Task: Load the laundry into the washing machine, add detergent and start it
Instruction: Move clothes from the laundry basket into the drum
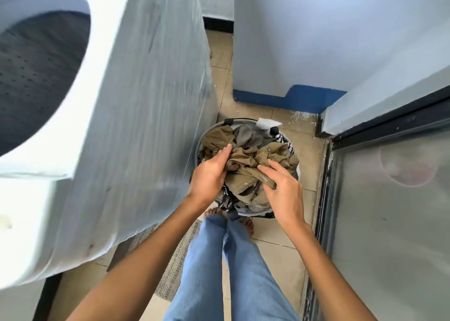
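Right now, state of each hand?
Left hand: open, straight fingers on the olive garment.
Right hand: open, spread fingers touching the olive garment.

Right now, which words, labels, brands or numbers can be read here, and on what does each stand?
None can be read.
The black band at the near edge of the laundry basket bears white marks, perhaps letters: too blurred to read.
The washing machine shows no label.

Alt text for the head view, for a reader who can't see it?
The left hand and right hand rest on a crumpled olive-brown garment atop a full laundry basket on the tiled floor. The open-topped washing machine stands at left.
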{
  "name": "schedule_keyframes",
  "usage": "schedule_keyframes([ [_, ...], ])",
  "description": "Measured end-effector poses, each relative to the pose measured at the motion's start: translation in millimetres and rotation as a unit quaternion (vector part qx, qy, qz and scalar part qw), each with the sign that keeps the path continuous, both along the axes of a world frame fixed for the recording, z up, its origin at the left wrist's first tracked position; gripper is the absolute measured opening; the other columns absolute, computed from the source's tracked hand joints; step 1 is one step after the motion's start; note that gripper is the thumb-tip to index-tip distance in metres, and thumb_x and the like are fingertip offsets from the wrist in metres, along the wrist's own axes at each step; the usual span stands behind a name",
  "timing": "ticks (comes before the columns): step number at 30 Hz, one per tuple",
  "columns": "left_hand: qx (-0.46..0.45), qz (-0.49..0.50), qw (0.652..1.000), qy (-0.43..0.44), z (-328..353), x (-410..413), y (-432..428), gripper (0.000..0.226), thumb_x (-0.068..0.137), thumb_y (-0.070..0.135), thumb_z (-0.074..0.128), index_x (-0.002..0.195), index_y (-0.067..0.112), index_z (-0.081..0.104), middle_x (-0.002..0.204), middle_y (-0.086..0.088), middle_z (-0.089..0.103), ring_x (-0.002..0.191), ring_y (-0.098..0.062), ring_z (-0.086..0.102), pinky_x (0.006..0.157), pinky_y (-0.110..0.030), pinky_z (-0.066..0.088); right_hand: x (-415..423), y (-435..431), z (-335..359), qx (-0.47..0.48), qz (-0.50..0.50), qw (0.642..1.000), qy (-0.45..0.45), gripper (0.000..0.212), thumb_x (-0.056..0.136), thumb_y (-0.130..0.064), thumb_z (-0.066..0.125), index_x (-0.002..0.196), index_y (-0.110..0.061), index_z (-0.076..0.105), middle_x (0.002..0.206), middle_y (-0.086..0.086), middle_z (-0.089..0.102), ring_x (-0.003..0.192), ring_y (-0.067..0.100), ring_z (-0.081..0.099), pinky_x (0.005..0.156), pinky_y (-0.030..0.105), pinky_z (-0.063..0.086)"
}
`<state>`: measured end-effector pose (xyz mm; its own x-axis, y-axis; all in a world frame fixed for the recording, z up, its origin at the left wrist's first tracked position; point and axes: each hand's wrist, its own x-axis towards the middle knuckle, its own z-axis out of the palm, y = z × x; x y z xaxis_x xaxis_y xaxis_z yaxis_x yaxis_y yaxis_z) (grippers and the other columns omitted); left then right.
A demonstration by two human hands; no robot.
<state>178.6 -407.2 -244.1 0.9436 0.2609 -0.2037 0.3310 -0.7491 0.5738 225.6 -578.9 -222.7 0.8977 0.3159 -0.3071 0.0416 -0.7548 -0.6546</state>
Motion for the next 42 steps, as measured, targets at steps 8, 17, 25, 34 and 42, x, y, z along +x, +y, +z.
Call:
schedule_keyframes([
  [8,0.051,0.014,0.989,-0.137,86.5,-11.0,1.4,0.058,0.077,-0.001,0.053,0.131,0.016,0.047,0.125,-0.014,0.061,0.103,-0.036,0.064,0.072,-0.046,0.057,-2.4,7.2,82.0,0.048,0.006,0.994,-0.100,0.047,0.076,0.005,0.068,0.116,-0.019,0.064,0.132,0.001,0.055,0.078,0.014,0.065,0.079,0.039,0.056],
  [17,0.151,0.063,0.947,-0.276,215.6,-9.9,35.0,0.054,0.073,0.002,0.051,0.126,0.010,0.058,0.118,-0.010,0.066,0.101,-0.030,0.066,0.070,-0.040,0.056,11.6,45.2,199.5,0.128,0.061,0.949,-0.281,0.044,0.072,0.005,0.073,0.112,-0.013,0.067,0.123,0.006,0.062,0.109,0.018,0.061,0.094,0.018,0.042],
  [25,0.197,0.112,0.904,-0.363,305.6,-28.0,80.8,0.048,0.074,0.004,0.055,0.121,0.012,0.061,0.115,-0.005,0.068,0.097,-0.025,0.066,0.071,-0.031,0.053,8.2,105.2,280.9,0.218,0.080,0.891,-0.390,0.038,0.070,0.006,0.072,0.106,-0.007,0.070,0.115,0.011,0.066,0.100,0.006,0.054,0.094,0.004,0.032],
  [34,0.216,0.172,0.871,-0.406,349.2,-70.3,163.7,0.050,0.073,0.001,0.055,0.120,0.014,0.063,0.112,-0.004,0.069,0.097,-0.024,0.067,0.072,-0.035,0.055,-15.8,213.5,315.4,0.300,0.119,0.854,-0.407,0.035,0.072,0.002,0.070,0.106,-0.004,0.069,0.113,0.010,0.067,0.103,0.010,0.058,0.095,0.005,0.035],
  [42,0.195,0.201,0.900,-0.335,323.9,-73.2,275.9,0.052,0.072,0.004,0.056,0.122,0.020,0.062,0.108,-0.006,0.071,0.096,-0.030,0.065,0.076,-0.042,0.053,-10.9,330.1,287.2,0.278,0.167,0.880,-0.348,0.037,0.072,0.005,0.068,0.107,-0.006,0.069,0.113,0.009,0.067,0.106,0.018,0.063,0.096,0.014,0.039],
])
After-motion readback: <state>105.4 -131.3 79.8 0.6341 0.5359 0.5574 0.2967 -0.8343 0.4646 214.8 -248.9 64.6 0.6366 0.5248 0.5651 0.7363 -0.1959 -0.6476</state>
